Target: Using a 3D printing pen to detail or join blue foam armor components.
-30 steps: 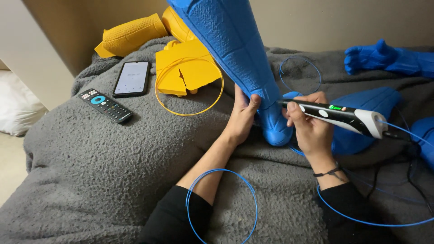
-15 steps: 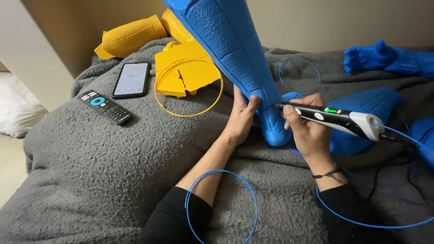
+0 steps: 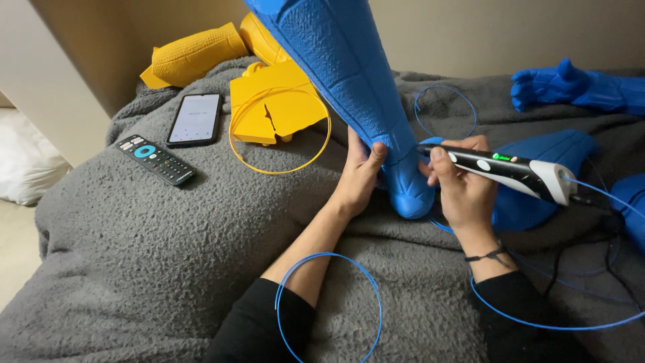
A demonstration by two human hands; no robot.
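A tall blue textured plastic shell piece [image 3: 349,87] stands tilted on a grey blanket [image 3: 168,255], its narrow end down. My left hand [image 3: 359,175] grips its lower left side, thumb on the front. My right hand [image 3: 463,188] holds a black and white pen-shaped tool [image 3: 510,171] with a green light, its tip touching the blue piece's lower right edge. Thin blue filament [image 3: 537,321] runs from the tool's back end and loops over the blanket.
A phone [image 3: 195,119] and a black remote [image 3: 156,160] lie at the left. Yellow plastic pieces [image 3: 275,101] and a yellow filament loop [image 3: 282,167] sit behind. More blue pieces [image 3: 578,87] lie at the right. A white pillow [image 3: 23,161] is beside the blanket's left edge.
The pen tool's tip has shifted slightly along the blue piece's lower edge. My left hand stays on the piece.
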